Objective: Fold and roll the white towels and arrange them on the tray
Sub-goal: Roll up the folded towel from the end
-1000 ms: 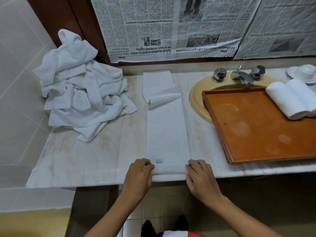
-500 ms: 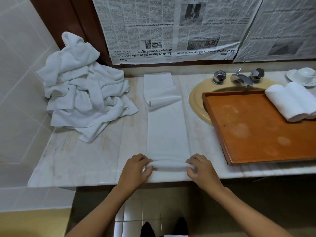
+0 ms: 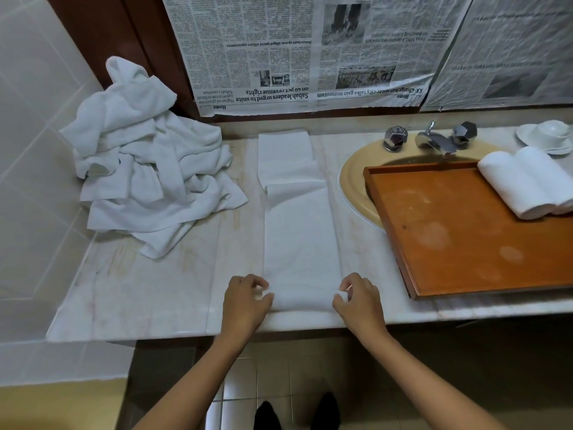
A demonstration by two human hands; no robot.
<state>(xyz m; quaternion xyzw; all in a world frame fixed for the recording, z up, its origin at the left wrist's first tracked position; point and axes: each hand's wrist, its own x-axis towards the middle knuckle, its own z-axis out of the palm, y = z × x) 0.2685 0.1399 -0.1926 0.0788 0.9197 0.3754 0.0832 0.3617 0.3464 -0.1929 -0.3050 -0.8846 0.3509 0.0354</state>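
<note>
A long white towel [image 3: 300, 231] is laid flat on the counter [image 3: 139, 299], between a messy pile [image 3: 148, 169] of towels on the left and the orange tray [image 3: 449, 237] on the right. It is folded into a thin strip, with a crooked fold near the far end, and its near end is rolled up into a small fat roll. The ends of that roll are gripped by the left hand [image 3: 245, 301] and the right hand [image 3: 361, 301], fingers curled round the cloth, and two rolled towels [image 3: 524, 184] are seen touching on the tray's far corner.
</note>
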